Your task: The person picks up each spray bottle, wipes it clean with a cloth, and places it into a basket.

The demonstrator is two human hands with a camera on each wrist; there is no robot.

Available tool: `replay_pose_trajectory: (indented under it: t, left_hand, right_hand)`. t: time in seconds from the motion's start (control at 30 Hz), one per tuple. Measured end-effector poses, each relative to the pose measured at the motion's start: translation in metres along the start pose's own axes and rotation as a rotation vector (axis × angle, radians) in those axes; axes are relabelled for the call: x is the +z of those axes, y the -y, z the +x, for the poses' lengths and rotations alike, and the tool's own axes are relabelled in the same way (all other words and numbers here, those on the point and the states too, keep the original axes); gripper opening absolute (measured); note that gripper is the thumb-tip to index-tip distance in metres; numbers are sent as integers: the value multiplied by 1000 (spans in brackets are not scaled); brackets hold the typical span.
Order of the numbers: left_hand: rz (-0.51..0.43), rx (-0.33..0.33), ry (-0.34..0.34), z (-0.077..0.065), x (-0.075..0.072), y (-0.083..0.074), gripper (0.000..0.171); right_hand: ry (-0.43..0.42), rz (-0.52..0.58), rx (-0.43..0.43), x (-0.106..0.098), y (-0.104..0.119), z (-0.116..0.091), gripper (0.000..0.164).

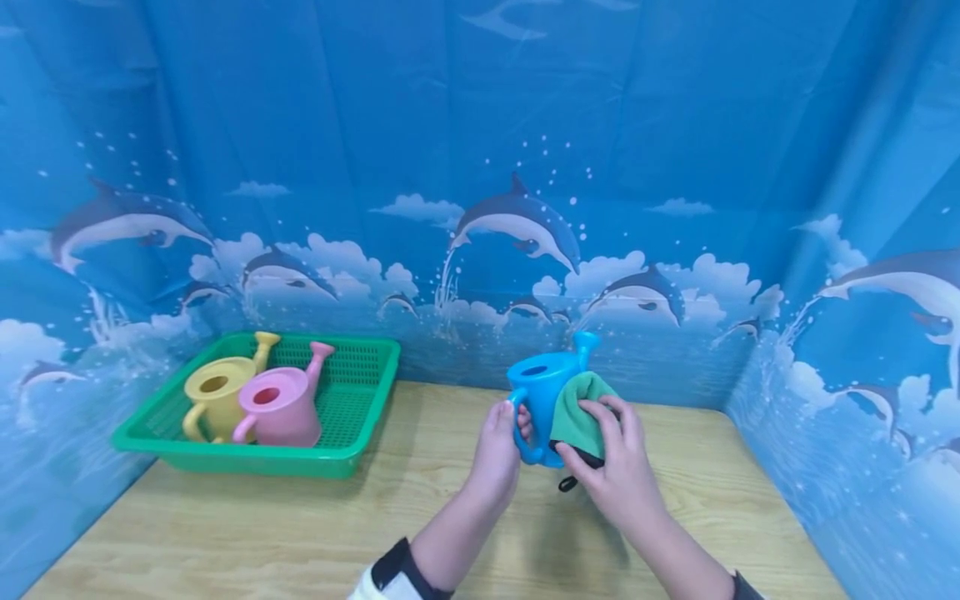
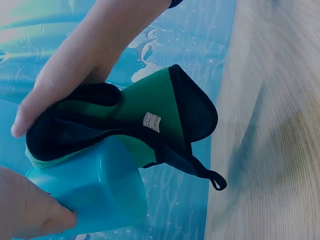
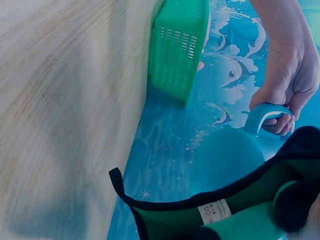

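A blue toy watering can (image 1: 538,379) is held up off the table, its spout towards the back right. My left hand (image 1: 501,446) grips it by the handle, and the right wrist view shows those fingers (image 3: 282,123) curled through the handle loop. On the can's right side lies a green cloth (image 1: 585,417) with black edging, a small white label and a hanging loop (image 2: 218,181). My right hand (image 1: 618,458) holds this cloth against the can with bent fingers and thumb. Part of the can's side is hidden behind the cloth.
At the left of the wooden table (image 1: 420,500) stands a green plastic basket (image 1: 360,412). A yellow watering can (image 1: 217,400) and a pink watering can (image 1: 288,412) sit in it side by side. A blue dolphin-print curtain (image 1: 480,125) hangs behind the table and along both sides.
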State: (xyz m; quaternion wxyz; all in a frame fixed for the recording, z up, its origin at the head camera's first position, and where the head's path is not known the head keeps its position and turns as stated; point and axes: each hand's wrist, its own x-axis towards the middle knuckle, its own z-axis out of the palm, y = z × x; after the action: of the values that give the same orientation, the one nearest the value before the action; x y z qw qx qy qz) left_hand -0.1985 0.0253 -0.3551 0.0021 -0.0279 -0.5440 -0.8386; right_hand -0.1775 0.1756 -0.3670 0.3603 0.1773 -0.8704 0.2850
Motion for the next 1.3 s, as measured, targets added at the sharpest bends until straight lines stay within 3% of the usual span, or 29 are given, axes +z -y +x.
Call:
replay_pose_trajectory:
  t: [0.17, 0.33, 0.43, 0.6, 0.77, 0.87, 1.07, 1.3]
  left_hand:
    - [60, 24, 11, -3, 2, -2, 24]
    - [58, 45, 13, -2, 0, -3, 24]
    - [62, 29, 28, -2, -3, -4, 24]
    - [101, 3, 58, -3, -6, -2, 23]
    - [149, -3, 74, -2, -9, -2, 24]
    - [140, -14, 74, -3, -9, -2, 24]
    - [116, -20, 103, -4, -1, -4, 23]
    - [70, 10, 109, -2, -4, -8, 22]
  right_hand:
    - [-89, -34, -74, 4, -3, 2, 47]
    - [-132, -83, -277, 10, -4, -5, 40]
    - [-147, -114, -380, 14, -4, -11, 27]
    - [-200, -117, -383, 13, -7, -6, 27]
    - [-170, -135, -307, 5, -3, 9, 43]
    - [-157, -150, -286, 1, 0, 16, 44]
    - [-138, -204, -415, 4, 4, 5, 30]
    - [-135, -216, -486, 6, -2, -13, 32]
